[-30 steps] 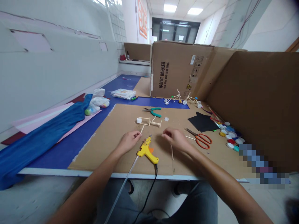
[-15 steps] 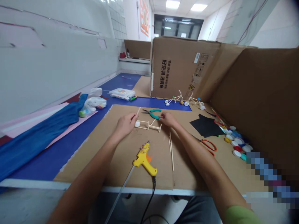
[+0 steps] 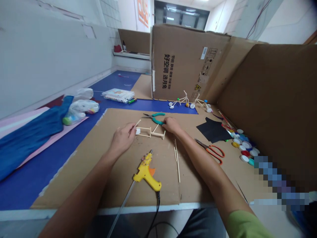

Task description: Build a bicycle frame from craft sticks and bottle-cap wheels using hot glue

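Head view: left hand (image 3: 121, 138) pinches a stick (image 3: 137, 123), right hand (image 3: 171, 125) touches green-handled pliers (image 3: 157, 118).

A short, light-green sleeve (image 3: 242, 227) (plain T-shirt cotton, by the look of it) ends on the right upper arm, leaving the forearm (image 3: 205, 168) and hand (image 3: 172, 125) bare, above grey trousers (image 3: 204, 227).

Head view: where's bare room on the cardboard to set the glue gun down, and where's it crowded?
Bare cardboard lies left of the left forearm, and between the glue gun and loose sticks. Another sits between the pliers and black sheet. Crowded: the right side, with bottle caps and scissors, and the stick frame by the left hand and right hand.
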`<action>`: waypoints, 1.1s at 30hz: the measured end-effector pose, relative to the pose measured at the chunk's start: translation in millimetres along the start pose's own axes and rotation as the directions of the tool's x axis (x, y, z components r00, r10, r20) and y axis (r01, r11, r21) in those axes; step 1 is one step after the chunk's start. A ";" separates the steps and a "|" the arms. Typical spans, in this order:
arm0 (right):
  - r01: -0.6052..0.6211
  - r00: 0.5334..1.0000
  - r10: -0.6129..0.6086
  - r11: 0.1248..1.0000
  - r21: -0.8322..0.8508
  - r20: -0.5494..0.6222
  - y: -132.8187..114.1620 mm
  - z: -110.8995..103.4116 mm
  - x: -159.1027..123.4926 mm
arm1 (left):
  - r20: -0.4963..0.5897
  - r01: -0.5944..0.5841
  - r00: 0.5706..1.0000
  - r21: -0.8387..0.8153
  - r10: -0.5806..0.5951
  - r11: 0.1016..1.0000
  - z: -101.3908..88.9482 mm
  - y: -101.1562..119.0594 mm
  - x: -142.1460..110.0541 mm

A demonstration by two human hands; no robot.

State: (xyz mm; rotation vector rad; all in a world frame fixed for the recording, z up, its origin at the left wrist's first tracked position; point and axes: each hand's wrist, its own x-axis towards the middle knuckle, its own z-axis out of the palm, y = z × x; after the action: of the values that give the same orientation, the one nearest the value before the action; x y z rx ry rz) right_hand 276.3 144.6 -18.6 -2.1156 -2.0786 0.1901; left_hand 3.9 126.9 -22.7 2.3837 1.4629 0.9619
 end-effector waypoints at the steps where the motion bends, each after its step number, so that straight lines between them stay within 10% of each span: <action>1: 0.002 1.000 -0.002 1.000 0.000 -0.002 0.1 0.1 -0.1 | -0.004 0.009 1.000 0.000 -0.009 1.000 -0.3 -0.4 -0.3; 33: -0.184 0.977 0.183 0.983 -0.003 -0.109 23.3 -22.1 -4.7 | 0.010 -0.119 0.993 -0.028 0.120 0.992 2.8 -1.5 -3.0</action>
State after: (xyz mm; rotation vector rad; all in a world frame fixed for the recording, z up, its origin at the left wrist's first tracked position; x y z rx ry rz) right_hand 303.6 138.9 -2.0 -2.2714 -1.8301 0.0835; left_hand 3.6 125.6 -26.9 2.4769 1.3073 0.9858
